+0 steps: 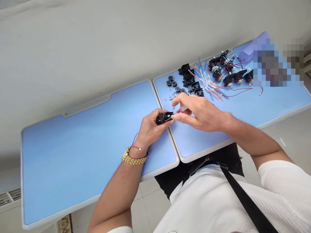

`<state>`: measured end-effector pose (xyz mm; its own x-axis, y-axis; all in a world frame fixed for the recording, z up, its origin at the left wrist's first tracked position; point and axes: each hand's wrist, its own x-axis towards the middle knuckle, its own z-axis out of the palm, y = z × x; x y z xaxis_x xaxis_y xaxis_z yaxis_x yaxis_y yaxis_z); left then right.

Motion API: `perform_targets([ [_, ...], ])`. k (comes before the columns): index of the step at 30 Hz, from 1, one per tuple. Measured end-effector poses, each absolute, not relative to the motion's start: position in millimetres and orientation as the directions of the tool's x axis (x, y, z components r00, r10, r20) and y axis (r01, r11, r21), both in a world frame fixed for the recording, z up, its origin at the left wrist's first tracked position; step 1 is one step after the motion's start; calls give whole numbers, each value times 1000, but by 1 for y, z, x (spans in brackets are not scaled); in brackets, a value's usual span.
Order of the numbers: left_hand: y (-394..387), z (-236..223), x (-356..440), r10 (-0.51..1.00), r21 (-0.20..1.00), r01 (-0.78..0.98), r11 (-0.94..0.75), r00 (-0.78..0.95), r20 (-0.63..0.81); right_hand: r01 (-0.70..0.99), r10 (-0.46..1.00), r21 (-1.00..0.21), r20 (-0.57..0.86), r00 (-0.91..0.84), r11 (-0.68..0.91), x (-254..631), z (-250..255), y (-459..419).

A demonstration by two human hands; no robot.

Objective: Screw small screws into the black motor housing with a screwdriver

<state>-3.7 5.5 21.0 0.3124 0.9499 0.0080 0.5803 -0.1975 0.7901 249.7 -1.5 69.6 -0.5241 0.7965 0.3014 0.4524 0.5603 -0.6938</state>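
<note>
My left hand is wrapped round a black plastic motor housing and holds it over the seam between two blue tabletops. A thin red cable with a white plug hangs from it across my wrist. In my right hand rests a slim tool with a clear and red handle, apparently a screwdriver. The thumb and index finger of that hand reach toward the housing's right end, the thumb close against it. Small screws lie beyond the right hand, near round black parts.
Black plastic shells stand in a row at the back. Right of them lie blue, white and orange tubes, then several motor units with red wires. A purple sheet lies by a blurred patch. A wall runs behind the tables.
</note>
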Motion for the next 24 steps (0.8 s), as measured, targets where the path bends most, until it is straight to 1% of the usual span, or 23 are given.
perform_targets([
  [3,6,21,-4,953,791,586,-178,304,-10,529,828,-671,242,-506,519,250,69,0],
  [5,6,21,-4,953,797,579,-175,303,-11,534,807,-634,267,-527,559,250,69,-1],
  [8,6,21,-4,958,809,563,-169,288,0,493,755,-596,339,-561,634,250,70,-3],
  [11,6,22,-4,964,816,559,-151,267,-4,465,745,-608,358,-563,644,249,73,-5],
  [13,6,23,-3,963,815,561,-146,268,-11,460,760,-636,341,-553,619,249,73,-5],
  [17,6,25,-3,962,812,567,-142,271,-22,554,835,-656,233,-498,513,250,73,-2],
  [19,5,25,-3,961,811,569,-138,273,-28,562,838,-658,208,-505,501,251,74,-2],
  [21,6,24,-3,961,812,568,-137,276,-31,527,811,-654,244,-531,542,251,74,-2],
  [24,6,23,-3,963,820,557,-134,269,-26,495,772,-618,328,-544,611,251,75,-4],
])
